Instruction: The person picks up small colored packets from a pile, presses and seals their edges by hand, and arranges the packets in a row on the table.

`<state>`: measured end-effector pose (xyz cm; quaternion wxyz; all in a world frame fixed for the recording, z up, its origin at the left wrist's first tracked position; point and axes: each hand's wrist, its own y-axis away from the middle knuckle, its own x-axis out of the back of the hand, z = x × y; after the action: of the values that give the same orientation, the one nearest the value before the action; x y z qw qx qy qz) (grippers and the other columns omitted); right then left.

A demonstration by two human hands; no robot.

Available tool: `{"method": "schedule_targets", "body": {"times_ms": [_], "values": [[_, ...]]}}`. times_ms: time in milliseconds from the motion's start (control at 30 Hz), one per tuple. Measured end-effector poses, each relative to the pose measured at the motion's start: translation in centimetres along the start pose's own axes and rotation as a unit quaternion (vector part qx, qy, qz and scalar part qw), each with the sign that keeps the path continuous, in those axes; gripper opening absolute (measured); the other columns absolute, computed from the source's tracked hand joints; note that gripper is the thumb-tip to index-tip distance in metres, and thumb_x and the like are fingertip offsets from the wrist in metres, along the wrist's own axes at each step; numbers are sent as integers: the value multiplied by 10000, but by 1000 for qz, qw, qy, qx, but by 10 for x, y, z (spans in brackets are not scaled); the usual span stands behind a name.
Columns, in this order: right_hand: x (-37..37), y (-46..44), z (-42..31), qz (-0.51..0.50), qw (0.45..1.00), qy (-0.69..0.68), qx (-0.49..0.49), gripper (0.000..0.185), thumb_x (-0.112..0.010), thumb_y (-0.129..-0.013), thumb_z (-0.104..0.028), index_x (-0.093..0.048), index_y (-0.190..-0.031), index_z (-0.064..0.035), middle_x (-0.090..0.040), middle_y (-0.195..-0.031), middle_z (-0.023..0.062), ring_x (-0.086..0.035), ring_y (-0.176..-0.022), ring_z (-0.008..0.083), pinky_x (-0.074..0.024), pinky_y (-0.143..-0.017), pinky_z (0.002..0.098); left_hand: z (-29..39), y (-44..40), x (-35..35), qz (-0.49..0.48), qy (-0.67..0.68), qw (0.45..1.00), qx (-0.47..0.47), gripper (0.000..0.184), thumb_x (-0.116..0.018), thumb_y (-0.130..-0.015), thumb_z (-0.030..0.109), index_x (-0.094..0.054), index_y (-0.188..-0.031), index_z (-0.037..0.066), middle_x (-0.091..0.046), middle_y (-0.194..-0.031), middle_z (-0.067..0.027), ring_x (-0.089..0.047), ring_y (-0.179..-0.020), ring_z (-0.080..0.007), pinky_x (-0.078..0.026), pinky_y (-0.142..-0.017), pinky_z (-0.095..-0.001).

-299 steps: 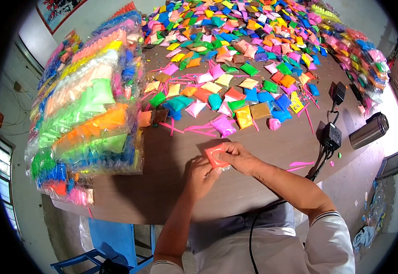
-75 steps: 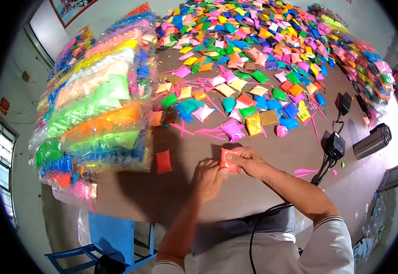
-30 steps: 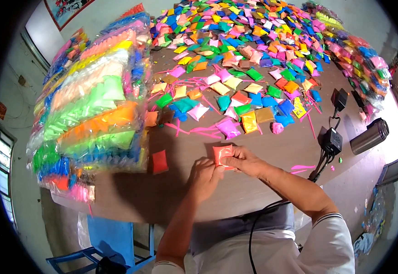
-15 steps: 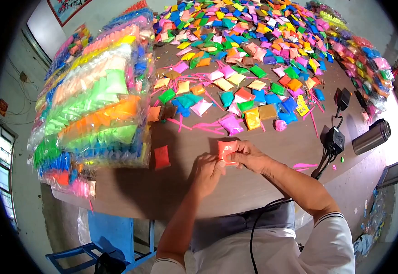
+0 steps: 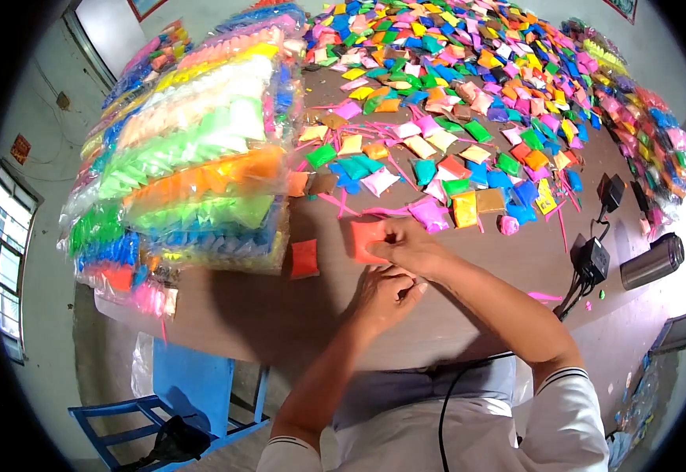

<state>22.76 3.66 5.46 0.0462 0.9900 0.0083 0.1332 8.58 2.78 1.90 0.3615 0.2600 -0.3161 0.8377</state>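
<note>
A person in a white short-sleeved top sits at a brown worktop (image 5: 280, 330), the right hand (image 5: 407, 245) gripping a soft red packet (image 5: 366, 238) along its right edge, thumb on the near side and fingers curled behind. The packet juts out leftward from that grip, raised toward the camera with its broad face in view; its outline is close to square, perhaps a little longer from front to back, though the fingers cover part of one side. Just below, on the person's side of the packet, the left hand (image 5: 390, 296) lies with fingers loosely bent and thumb pointing right, up against or barely beneath the right hand; whether the two touch, or whether anything is pinched inside the left, cannot be told from this angle. A second red packet (image 5: 305, 259) rests flat on the worktop to the left, its long axis running away from the person with only a slight lean. It lies left of both hands and a little farther from the person than the left hand, the nearer of the two, while the held packet sits between it and the right hand. Beyond the hands, a purple packet (image 5: 428, 215), a yellow packet (image 5: 465, 211) and scattered pink sticks (image 5: 341, 206) mark the near fringe of a heap of coloured packets (image 5: 453, 67), with clear bags of packets (image 5: 193, 189) stacked at left and a steel flask (image 5: 651, 263) standing out at far right.
</note>
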Motion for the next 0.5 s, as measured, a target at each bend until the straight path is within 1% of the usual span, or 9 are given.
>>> {"method": "schedule_targets", "body": {"times_ms": [67,100,133,200,267,333,367,433,500], "values": [[-9,-6,-31,-43,996,6,-76,252,-697,-821,-177,-619,-1003,-22,-573,-769,33,-546,-708,108,-439,-582,279,2,-1,0,30,35,999,-6,149,-641,-810,144,-637,-818,-5,-646,-844,-133,-609,-831,-318,-458,-736,-431],[-17,-19,-21,-54,993,49,-92,363,-715,-801,-178,-587,-1102,-20,-566,-753,62,-585,-714,141,-478,-562,303,1,0,-1,34,33,999,-6,149,-641,-810,144,-637,-818,-5,-646,-844,-133,-609,-831,-318,-458,-736,-431],[-26,-24,-20,-57,993,51,-90,363,-715,-801,-178,-587,-1102,-20,-566,-753,62,-585,-714,141,-478,-562,303,-2,1,-2,21,39,999,-3,145,-636,-804,130,-634,-843,-9,-642,-858,-147,-607,-847,-323,-457,-747,-435],[-45,-29,-18,-55,997,1,-46,416,-697,-794,-127,-528,-1119,71,-603,-759,127,-611,-634,183,-492,-530,342,-7,3,-5,10,43,999,3,148,-631,-798,117,-631,-868,-13,-639,-872,-162,-606,-864,-328,-456,-758,-438],[-55,-39,-13,-63,996,41,-45,475,-693,-799,-114,-484,-1180,78,-608,-772,147,-617,-608,179,-487,-497,339,-12,4,-9,26,32,999,20,210,-637,-776,102,-612,-947,-18,-627,-899,-177,-598,-887,-335,-453,-772,-435],[-54,-42,-22,-103,990,65,-69,509,-713,-777,-135,-477,-1165,94,-624,-811,200,-654,-699,254,-509,-575,384,-12,5,-6,8,40,998,46,236,-642,-769,101,-601,-967,-21,-619,-910,-184,-590,-902,-338,-448,-786,-437],[-57,-42,-21,-104,990,66,-70,509,-713,-777,-135,-477,-1165,94,-624,-811,200,-654,-699,254,-509,-575,384,-12,5,-5,-12,49,996,69,263,-647,-763,100,-589,-987,-23,-611,-921,-190,-582,-918,-341,-442,-799,-439],[-60,-46,-16,-56,973,224,24,534,-727,-758,-163,-469,-1147,96,-633,-892,246,-646,-846,351,-509,-686,433,-14,6,-9,18,43,998,51,266,-651,-759,96,-582,-987,-23,-605,-929,-194,-575,-928,-341,-435,-812,-445],[-63,-44,-10,-18,966,255,49,506,-728,-752,-177,-487,-1122,72,-630,-916,247,-621,-895,380,-498,-731,448,-14,7,-11,46,37,998,35,270,-655,-755,92,-576,-987,-22,-599,-938,-197,-569,-938,-341,-428,-824,-451]]}}
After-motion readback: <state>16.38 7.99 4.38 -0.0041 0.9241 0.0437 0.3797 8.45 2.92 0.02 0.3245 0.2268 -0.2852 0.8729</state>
